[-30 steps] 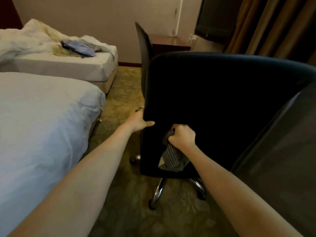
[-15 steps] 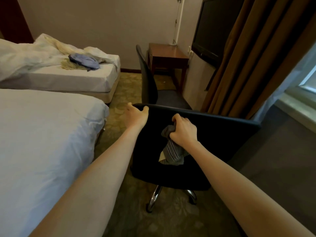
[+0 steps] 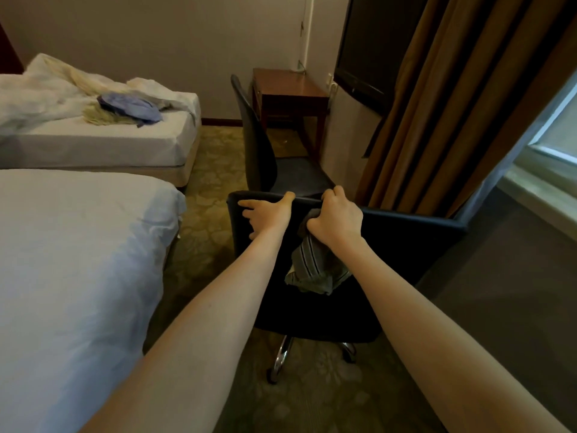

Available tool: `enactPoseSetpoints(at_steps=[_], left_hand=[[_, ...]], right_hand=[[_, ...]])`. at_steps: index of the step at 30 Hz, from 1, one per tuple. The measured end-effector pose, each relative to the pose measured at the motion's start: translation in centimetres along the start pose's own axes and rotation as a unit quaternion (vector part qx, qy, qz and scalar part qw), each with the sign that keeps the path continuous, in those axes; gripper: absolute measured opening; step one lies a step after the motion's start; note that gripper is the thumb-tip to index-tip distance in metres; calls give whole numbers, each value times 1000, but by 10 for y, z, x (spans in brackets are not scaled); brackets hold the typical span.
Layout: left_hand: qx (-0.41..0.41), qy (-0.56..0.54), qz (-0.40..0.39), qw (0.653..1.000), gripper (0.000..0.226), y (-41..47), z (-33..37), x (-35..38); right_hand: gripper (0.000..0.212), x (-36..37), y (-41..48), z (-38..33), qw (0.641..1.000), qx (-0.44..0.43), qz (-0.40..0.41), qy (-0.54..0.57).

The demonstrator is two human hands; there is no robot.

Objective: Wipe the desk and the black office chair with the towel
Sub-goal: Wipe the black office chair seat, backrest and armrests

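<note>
The black office chair (image 3: 390, 276) stands right in front of me, its backrest facing me. My left hand (image 3: 265, 215) holds the backrest's top edge near the left corner, thumb hooked over the top and fingers spread on the back face. My right hand (image 3: 335, 221) grips a grey striped towel (image 3: 315, 271) bunched against the top edge, and the towel's loose end hangs down the back. The wooden desk (image 3: 290, 89) stands against the far wall, out of reach of both hands.
A second dark chair (image 3: 256, 142) stands between this chair and the desk. Two white beds (image 3: 78, 276) fill the left, the far one with crumpled linen and blue cloth (image 3: 129, 109). A wall TV (image 3: 365, 42), brown curtains (image 3: 437, 104) and a window sill (image 3: 537, 195) line the right.
My left hand moved from the backrest's left side up to its top edge. My right hand rose with the towel to the top edge. The backrest now sits lower in my view.
</note>
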State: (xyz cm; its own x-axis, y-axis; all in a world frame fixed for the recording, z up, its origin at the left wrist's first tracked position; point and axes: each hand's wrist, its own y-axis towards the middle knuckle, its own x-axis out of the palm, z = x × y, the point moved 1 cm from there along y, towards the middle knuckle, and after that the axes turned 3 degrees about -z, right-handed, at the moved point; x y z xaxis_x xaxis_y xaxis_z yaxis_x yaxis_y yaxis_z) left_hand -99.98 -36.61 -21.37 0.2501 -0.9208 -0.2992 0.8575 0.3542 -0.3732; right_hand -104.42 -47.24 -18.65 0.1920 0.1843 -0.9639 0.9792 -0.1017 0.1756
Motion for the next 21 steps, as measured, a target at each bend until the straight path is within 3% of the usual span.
enactPoseSetpoints(at_steps=[10,16,21], left_hand=[[28,17,-85,996,115,69,7,-54],[53,11,-99,994,102,86,14,-61],[54,-12,-131,990,99,126,25,-69]], right_hand=[[33,19,17,-71,999,20,-15,-29],[38,33,36,-104,996,77,5,-35],[40,44,53,-125,997,72,16,-39]])
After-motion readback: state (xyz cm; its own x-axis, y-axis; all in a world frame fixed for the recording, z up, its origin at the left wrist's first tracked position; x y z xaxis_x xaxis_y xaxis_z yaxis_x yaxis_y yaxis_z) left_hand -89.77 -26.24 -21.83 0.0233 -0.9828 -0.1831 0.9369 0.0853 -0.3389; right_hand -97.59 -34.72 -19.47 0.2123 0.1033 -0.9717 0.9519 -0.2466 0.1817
